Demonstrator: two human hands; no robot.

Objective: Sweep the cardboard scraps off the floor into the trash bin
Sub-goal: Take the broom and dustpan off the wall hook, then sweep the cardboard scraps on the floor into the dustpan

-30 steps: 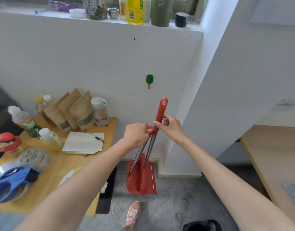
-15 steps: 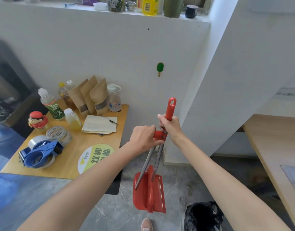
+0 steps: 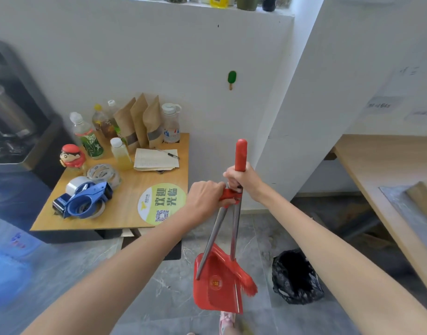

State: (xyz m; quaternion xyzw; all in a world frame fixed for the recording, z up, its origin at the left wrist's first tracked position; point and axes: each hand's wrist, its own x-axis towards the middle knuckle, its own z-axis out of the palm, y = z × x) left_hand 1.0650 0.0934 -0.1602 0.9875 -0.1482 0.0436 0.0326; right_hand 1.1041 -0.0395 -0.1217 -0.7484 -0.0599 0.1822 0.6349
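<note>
While both hands (image 3: pixel 243 182) grip broom (image 3: pixel 240 155) and dustpan (image 3: pixel 217 284), bare floor (image 3: pixel 159 286) beside bin (image 3: pixel 295 276).

Dustpan (image 3: pixel 217 284) left of trash bin (image 3: pixel 295 276); table (image 3: pixel 125 209) farther left.

Both bare arms reach forward from the bottom corners and meet near the middle of the view. The left hand (image 3: pixel 206 199) is curled into a fist, knuckles up, wrapped round a red grip. The right hand (image 3: pixel 244 180) sits just beside and slightly above it, fingers (image 3: pixel 229 176) wrapped round an upright red handle, wrist bent, forearm running down to the lower right.
</note>
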